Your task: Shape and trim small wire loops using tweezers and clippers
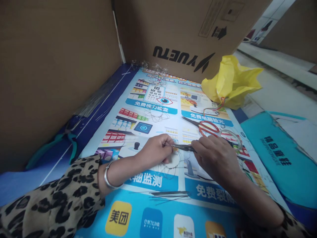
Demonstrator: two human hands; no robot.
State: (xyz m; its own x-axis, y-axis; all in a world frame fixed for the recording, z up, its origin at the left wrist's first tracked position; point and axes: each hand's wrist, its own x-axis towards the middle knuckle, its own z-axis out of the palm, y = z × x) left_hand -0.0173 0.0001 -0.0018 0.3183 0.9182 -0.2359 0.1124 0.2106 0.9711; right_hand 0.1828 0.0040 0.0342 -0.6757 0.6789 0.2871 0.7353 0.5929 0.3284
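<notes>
My right hand is closed round the handles of a pair of pliers, whose dark jaws point left. The tips of the jaws meet the fingertips of my left hand, which pinches a thin wire. Below my left fingers hangs or lies a loose ring of fine wire; its exact link to the pinched wire is unclear. Just beyond my right hand lie scissors with red handles. Several short dark wire lengths lie on the printed poster in front of my hands.
A printed poster covers the table. Cardboard panels stand at the back and left. At left lie teal-handled pliers and a bundle of straight wires. A crumpled yellow bag, a tape roll and a teal bag are at right.
</notes>
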